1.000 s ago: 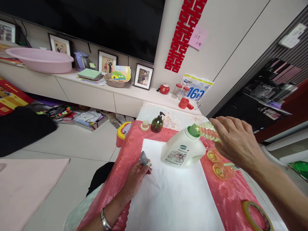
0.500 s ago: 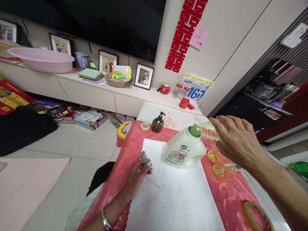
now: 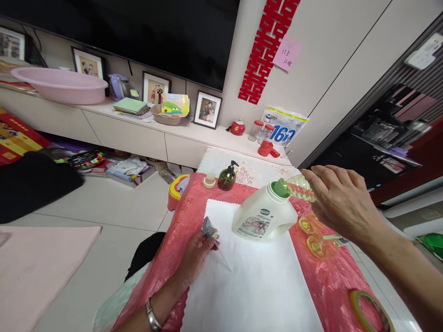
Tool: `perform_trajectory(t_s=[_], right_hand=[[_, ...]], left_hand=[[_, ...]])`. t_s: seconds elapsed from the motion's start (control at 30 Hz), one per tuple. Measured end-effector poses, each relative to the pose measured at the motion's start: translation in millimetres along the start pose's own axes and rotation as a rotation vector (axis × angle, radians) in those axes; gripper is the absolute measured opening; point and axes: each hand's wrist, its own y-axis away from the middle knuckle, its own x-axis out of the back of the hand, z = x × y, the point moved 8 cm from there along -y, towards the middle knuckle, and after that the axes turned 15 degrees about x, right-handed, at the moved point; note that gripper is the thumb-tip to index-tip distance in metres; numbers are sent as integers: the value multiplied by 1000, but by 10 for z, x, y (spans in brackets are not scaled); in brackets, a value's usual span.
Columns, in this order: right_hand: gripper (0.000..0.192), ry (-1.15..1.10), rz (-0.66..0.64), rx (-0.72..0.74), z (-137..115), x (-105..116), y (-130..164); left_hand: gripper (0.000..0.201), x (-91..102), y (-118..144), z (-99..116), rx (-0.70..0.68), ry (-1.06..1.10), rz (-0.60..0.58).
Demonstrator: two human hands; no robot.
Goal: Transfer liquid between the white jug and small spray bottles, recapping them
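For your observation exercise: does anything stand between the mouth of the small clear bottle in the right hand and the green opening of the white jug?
Nothing visible does. The right hand tips the small clear bottle so its mouth meets the white jug's green opening. The left hand holds a grey pump head well aside.

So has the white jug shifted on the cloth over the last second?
No. The white jug sits at the same corner of the white cloth, with the tilted clear bottle in the right hand at its mouth.
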Motion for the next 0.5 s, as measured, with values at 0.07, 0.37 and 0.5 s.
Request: perform_trajectory(t_s=[0.07,0.37,0.5], right_hand=[[48,1,-8,3,5,2,-1],[49,16,-6,12,4,13,-26],[49,16,-13,12,8,15,-30]], left_hand=[[55,0,-2,-3,3,-3,-2],[57,4,-17,-12,-3,-17,4],[56,10,-20,-13,-12,-24,-1]])
